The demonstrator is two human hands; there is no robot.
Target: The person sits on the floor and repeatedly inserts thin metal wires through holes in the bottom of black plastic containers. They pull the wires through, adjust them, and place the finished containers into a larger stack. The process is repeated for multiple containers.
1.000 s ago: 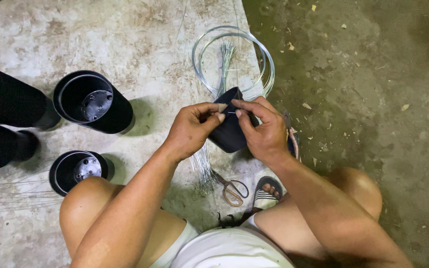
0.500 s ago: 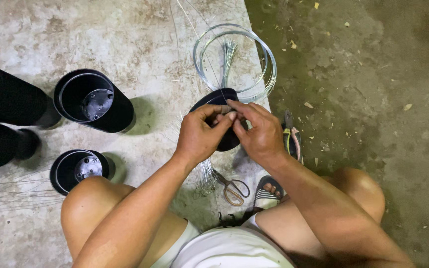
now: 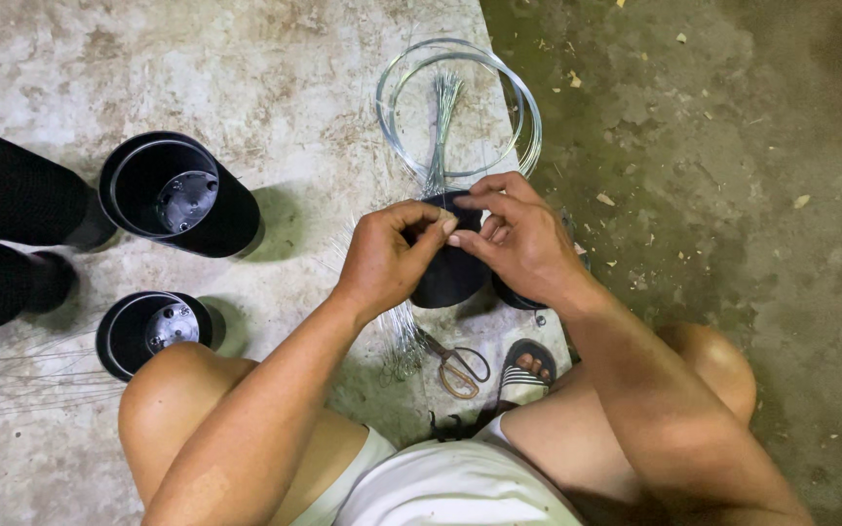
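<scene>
My left hand (image 3: 390, 255) and my right hand (image 3: 516, 240) both grip a small black plastic pot (image 3: 450, 273) held above the concrete floor. The fingertips of both hands meet at its rim, pinching there; a thin wire may run between them but it is too fine to tell. A bundle of cut wire pieces (image 3: 440, 127) lies just beyond the pot, inside a coil of clear wire (image 3: 401, 93). My knees frame the pot on both sides.
Two open black pots (image 3: 182, 195) (image 3: 143, 331) stand at the left on the concrete. Scissors (image 3: 455, 365) lie near my sandalled foot (image 3: 528, 370). Black stacked pots (image 3: 12, 195) lie at the far left. Dirt ground (image 3: 713, 146) is on the right.
The pot has been turned in my hands, and my fingertips have drawn together at its rim. My hands sit slightly lower in the view than before.
</scene>
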